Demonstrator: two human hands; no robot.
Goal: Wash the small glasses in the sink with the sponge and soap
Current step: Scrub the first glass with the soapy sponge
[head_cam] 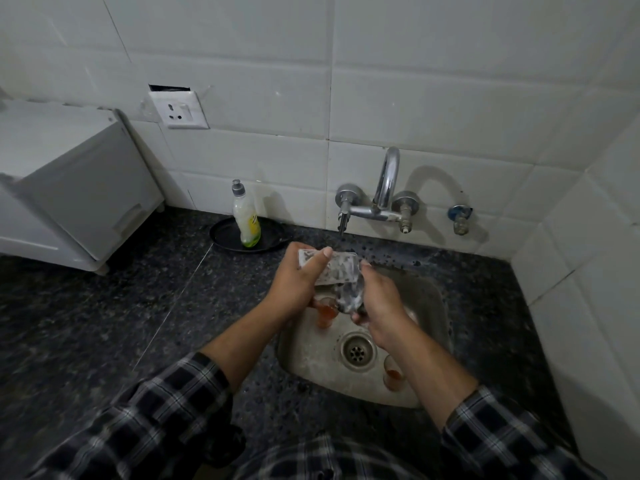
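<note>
Over the steel sink (308, 362), my left hand (294, 285) grips a grey-white sponge (337, 270). My right hand (381, 306) holds a small soapy glass (349, 297) pressed against the sponge. Below the hands, a small glass with orange liquid (325, 313) stands in the sink. Another small orange-tinted glass (393, 372) stands right of the drain (357, 350), partly hidden by my right forearm. A soap bottle (246, 216) stands on a black plate (225, 237) behind the sink to the left.
A chrome wall tap (384, 199) sits above the sink, its spout over my hands. A white appliance (69, 181) occupies the left of the dark granite counter (104, 323). A socket (178, 110) is on the tiled wall.
</note>
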